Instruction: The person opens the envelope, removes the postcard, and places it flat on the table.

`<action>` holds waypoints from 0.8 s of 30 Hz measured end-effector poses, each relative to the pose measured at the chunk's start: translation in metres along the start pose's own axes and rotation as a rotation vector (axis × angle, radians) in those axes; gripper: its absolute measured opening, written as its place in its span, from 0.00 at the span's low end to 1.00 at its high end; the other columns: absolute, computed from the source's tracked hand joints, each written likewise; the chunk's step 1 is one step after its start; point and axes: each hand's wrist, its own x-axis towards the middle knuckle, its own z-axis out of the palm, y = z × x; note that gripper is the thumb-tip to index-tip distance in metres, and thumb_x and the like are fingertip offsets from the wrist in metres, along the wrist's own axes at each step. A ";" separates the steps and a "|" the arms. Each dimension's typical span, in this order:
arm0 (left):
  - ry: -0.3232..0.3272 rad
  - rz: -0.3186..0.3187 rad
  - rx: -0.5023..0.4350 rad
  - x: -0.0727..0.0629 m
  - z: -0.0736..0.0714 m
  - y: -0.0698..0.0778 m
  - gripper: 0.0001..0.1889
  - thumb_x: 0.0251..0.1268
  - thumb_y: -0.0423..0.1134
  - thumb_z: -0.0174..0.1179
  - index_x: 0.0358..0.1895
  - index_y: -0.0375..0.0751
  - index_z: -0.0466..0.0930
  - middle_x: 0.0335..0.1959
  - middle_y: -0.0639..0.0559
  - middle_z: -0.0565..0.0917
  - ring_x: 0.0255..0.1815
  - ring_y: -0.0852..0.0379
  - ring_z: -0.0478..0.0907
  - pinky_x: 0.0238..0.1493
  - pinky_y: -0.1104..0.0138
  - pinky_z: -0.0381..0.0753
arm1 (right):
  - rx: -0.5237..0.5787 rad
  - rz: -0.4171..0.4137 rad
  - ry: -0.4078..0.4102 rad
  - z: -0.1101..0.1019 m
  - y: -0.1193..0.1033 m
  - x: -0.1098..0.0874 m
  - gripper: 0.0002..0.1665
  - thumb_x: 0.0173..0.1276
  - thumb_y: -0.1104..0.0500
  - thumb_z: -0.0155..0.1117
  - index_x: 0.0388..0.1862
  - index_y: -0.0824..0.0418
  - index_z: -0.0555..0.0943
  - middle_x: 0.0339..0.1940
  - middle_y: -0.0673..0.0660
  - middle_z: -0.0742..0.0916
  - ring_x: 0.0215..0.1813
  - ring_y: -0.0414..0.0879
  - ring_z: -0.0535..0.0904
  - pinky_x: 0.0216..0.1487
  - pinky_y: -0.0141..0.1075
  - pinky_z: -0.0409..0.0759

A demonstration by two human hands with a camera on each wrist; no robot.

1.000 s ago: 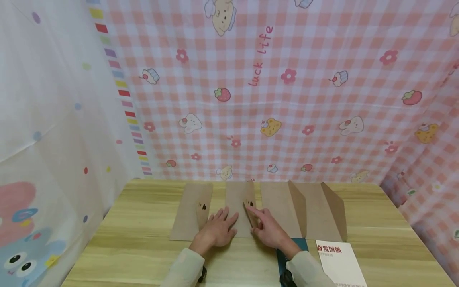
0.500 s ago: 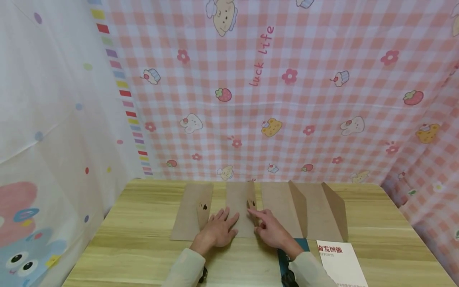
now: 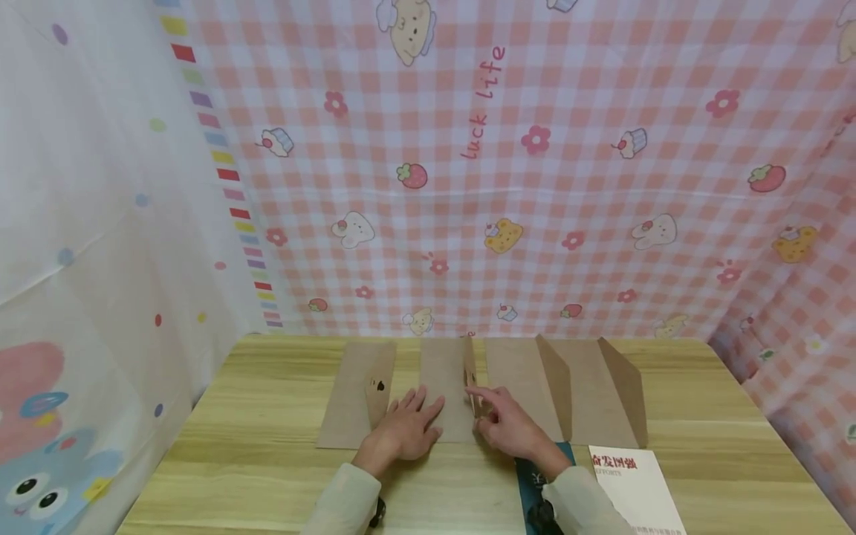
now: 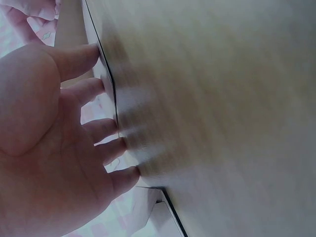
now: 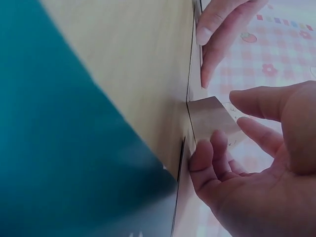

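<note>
Several brown paper envelopes lie side by side across the table. My left hand (image 3: pixel 404 431) rests with spread fingers on the lower part of the second envelope (image 3: pixel 441 364) from the left. Its flap (image 3: pixel 469 360), bearing a small dark print, stands nearly upright along the right side. The index finger of my right hand (image 3: pixel 511 423) is extended against that flap, and its other fingers bend loosely. In the right wrist view, the thumb and index finger are apart beside the raised flap (image 5: pixel 212 118). On the leftmost envelope (image 3: pixel 344 401), a printed flap lies folded over.
Two envelopes to the right, one of them the third envelope (image 3: pixel 518 379), have darker flaps turned out rightward. A teal booklet (image 3: pixel 528 483) lies partly under my right forearm. Beside it is a white booklet (image 3: pixel 635 487) with red characters. A checked curtain (image 3: pixel 428 208) hangs behind the table.
The second envelope's flap has swung up and to the right, from leaning left to nearly upright. My right index finger has moved slightly right with it. My left hand stays in place.
</note>
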 end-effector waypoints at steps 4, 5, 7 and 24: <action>0.003 0.007 -0.009 0.000 0.000 -0.001 0.29 0.77 0.51 0.48 0.77 0.50 0.60 0.79 0.40 0.54 0.80 0.41 0.49 0.76 0.44 0.52 | -0.002 -0.027 0.014 -0.004 0.001 -0.001 0.32 0.67 0.68 0.63 0.71 0.59 0.72 0.43 0.60 0.76 0.36 0.46 0.70 0.32 0.33 0.71; 0.003 0.008 -0.010 0.000 0.000 -0.001 0.29 0.77 0.51 0.48 0.77 0.50 0.60 0.79 0.40 0.54 0.80 0.41 0.49 0.75 0.44 0.52 | -0.003 -0.039 0.018 -0.005 0.002 -0.002 0.32 0.67 0.69 0.63 0.71 0.60 0.72 0.42 0.59 0.76 0.36 0.45 0.70 0.33 0.33 0.72; 0.001 0.007 -0.010 0.000 0.000 -0.001 0.29 0.77 0.51 0.48 0.77 0.51 0.60 0.80 0.40 0.54 0.80 0.41 0.49 0.76 0.44 0.52 | 0.005 -0.057 0.021 -0.007 0.003 -0.002 0.32 0.66 0.69 0.63 0.70 0.62 0.72 0.40 0.58 0.77 0.36 0.45 0.71 0.33 0.33 0.72; -0.008 0.003 -0.011 0.000 0.001 -0.001 0.29 0.77 0.51 0.48 0.78 0.51 0.59 0.80 0.40 0.53 0.80 0.41 0.48 0.76 0.44 0.51 | 0.208 0.080 0.014 -0.026 0.015 -0.006 0.24 0.74 0.66 0.54 0.68 0.69 0.72 0.40 0.59 0.84 0.30 0.46 0.75 0.27 0.33 0.75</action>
